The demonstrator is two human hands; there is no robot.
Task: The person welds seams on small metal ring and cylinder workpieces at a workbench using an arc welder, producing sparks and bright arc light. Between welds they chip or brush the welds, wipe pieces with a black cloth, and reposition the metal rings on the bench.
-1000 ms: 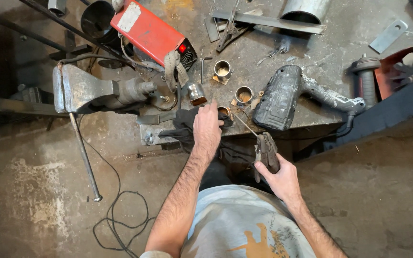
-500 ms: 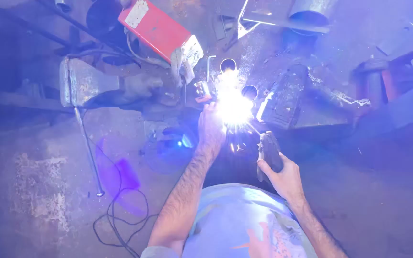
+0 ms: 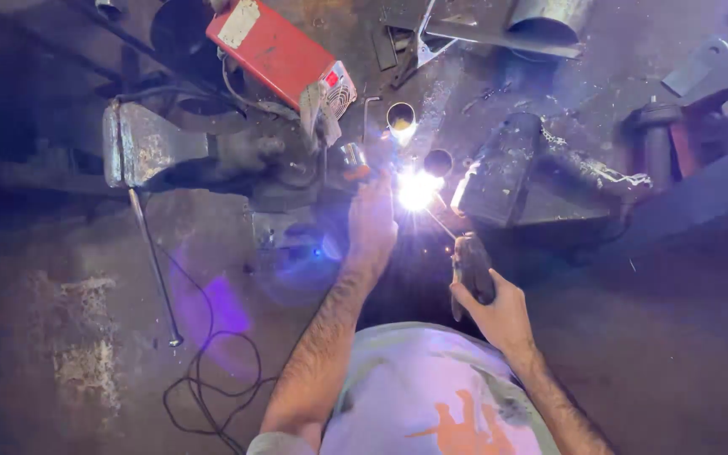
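Cluttered metal workbench [image 3: 549, 76] is glowing under a bright welding arc [image 3: 416, 190]; the right hand [image 3: 499, 313] is gripping the electrode holder [image 3: 472, 268], the left hand [image 3: 372, 221] resting closed beside the arc, near short pipe pieces [image 3: 401, 116]
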